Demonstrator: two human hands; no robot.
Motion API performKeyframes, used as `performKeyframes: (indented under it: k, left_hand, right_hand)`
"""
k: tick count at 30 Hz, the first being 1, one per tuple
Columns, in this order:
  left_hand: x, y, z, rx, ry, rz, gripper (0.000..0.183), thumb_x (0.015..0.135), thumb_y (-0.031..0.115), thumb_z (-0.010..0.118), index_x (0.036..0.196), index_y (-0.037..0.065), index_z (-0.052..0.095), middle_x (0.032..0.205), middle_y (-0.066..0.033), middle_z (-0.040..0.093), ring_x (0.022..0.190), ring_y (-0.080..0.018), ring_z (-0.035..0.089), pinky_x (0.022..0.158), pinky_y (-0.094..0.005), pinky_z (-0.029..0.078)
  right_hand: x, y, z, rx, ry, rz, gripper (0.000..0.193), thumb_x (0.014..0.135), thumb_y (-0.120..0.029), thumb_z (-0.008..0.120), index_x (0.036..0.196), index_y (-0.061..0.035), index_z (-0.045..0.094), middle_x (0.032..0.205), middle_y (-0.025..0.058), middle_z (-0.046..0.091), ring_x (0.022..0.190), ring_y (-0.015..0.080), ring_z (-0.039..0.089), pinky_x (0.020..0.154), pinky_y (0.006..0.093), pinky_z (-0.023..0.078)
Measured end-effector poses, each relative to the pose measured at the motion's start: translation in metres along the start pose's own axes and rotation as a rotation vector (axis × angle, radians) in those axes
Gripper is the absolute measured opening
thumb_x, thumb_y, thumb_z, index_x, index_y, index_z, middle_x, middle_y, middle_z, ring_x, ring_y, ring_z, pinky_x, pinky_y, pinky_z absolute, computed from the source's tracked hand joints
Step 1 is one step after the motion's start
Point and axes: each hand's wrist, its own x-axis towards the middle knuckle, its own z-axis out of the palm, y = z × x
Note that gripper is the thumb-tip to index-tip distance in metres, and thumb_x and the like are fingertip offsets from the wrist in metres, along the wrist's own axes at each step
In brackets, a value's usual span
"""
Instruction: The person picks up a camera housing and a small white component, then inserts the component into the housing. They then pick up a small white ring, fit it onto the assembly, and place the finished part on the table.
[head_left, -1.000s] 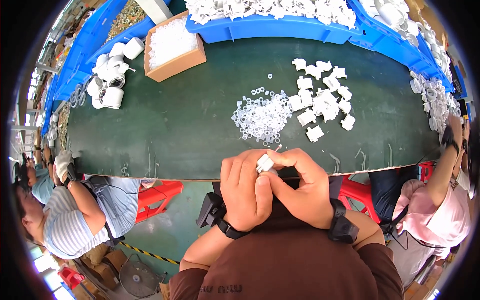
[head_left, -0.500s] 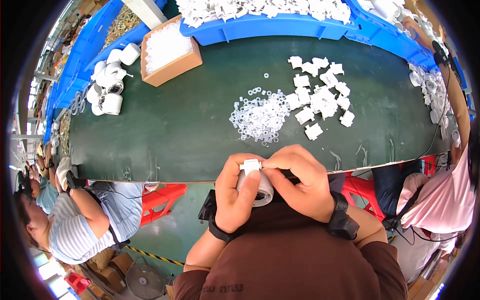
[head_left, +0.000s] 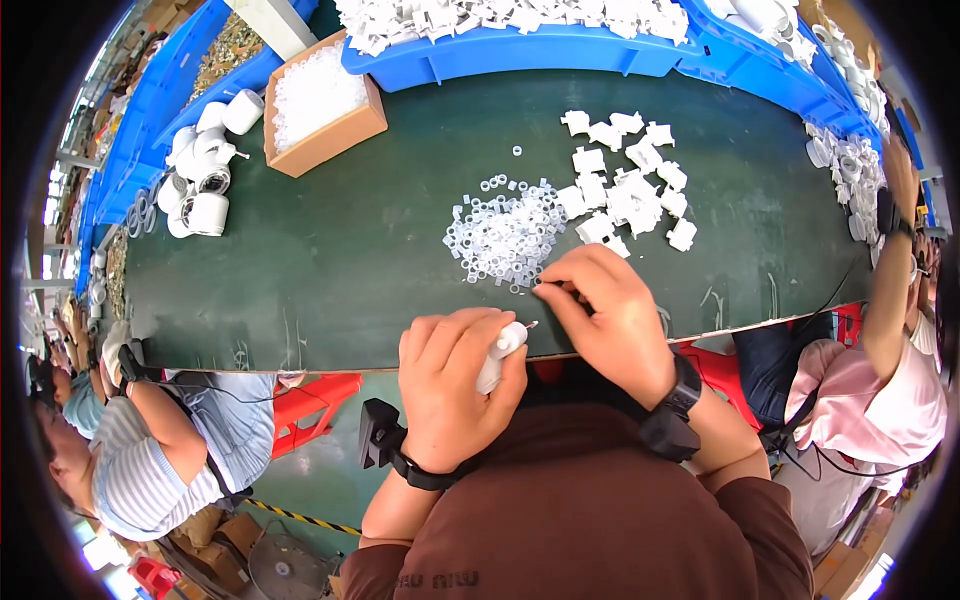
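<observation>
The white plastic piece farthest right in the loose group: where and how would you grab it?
Probably pinch the white plastic piece by opposite sides of its blocky body, right hand coming from the near right: its neighbours all lie leftward or beyond.

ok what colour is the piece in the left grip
Mostly white: the piece in the left grip shows best in the head view.

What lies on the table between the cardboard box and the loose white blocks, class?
In the head view, one small ring lies between the cardboard box and white blocks; the ring pile sits lower in the picture.
</observation>
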Motion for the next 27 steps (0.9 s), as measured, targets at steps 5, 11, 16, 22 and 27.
performKeyframes:
  k: [5, 11, 16, 22, 27]
  left_hand:
    - [0.003, 0.005, -0.002, -0.009, -0.002, -0.023, 0.030, 0.078, 0.002, 0.074, 0.107, 0.006, 0.070, 0.105, -0.0097, 0.070, 0.090, -0.0295, 0.060, 0.082, -0.0384, 0.048]
    - [0.006, 0.006, -0.002, 0.014, -0.046, 0.015, 0.032, 0.077, 0.005, 0.076, 0.109, 0.007, 0.071, 0.107, -0.0092, 0.068, 0.091, -0.0305, 0.060, 0.082, -0.0395, 0.048]
    - [0.007, 0.005, 0.000, 0.015, -0.071, 0.046, 0.032, 0.077, 0.006, 0.076, 0.108, 0.007, 0.070, 0.109, -0.0102, 0.066, 0.093, -0.0317, 0.061, 0.082, -0.0417, 0.049]
    - [0.005, -0.001, 0.004, 0.007, -0.079, 0.038, 0.035, 0.075, 0.011, 0.078, 0.108, 0.007, 0.066, 0.116, -0.0078, 0.065, 0.097, -0.0305, 0.061, 0.085, -0.0410, 0.046]
    - [0.001, -0.007, 0.011, -0.043, 0.013, 0.073, 0.038, 0.072, 0.009, 0.080, 0.107, 0.007, 0.064, 0.116, -0.0084, 0.064, 0.095, -0.0296, 0.061, 0.082, -0.0406, 0.046]
  right_hand:
    - [0.004, 0.003, 0.007, -0.104, 0.048, -0.126, 0.010, 0.086, 0.001, 0.073, 0.093, -0.0005, 0.066, 0.093, 0.0107, 0.064, 0.086, 0.0317, 0.062, 0.073, 0.0404, 0.051]
    - [-0.010, 0.008, -0.009, 0.472, -0.095, 0.276, 0.009, 0.099, 0.003, 0.062, 0.107, -0.0018, 0.061, 0.103, 0.0085, 0.070, 0.090, 0.0130, 0.066, 0.082, 0.0289, 0.054]
    - [-0.019, -0.015, -0.024, 0.808, -0.153, 0.448, 0.024, 0.098, 0.007, 0.060, 0.121, -0.0002, 0.064, 0.114, 0.0117, 0.069, 0.103, 0.0164, 0.067, 0.091, 0.0305, 0.055]
    - [-0.016, -0.017, -0.014, 0.720, -0.276, 0.238, 0.018, 0.098, 0.007, 0.061, 0.114, 0.0026, 0.070, 0.121, 0.0126, 0.066, 0.109, 0.0165, 0.065, 0.091, 0.0305, 0.055]
    - [-0.012, -0.016, -0.009, 0.968, -0.318, 0.424, 0.016, 0.099, 0.004, 0.063, 0.114, 0.0032, 0.068, 0.113, 0.0098, 0.068, 0.100, 0.0138, 0.065, 0.087, 0.0293, 0.055]
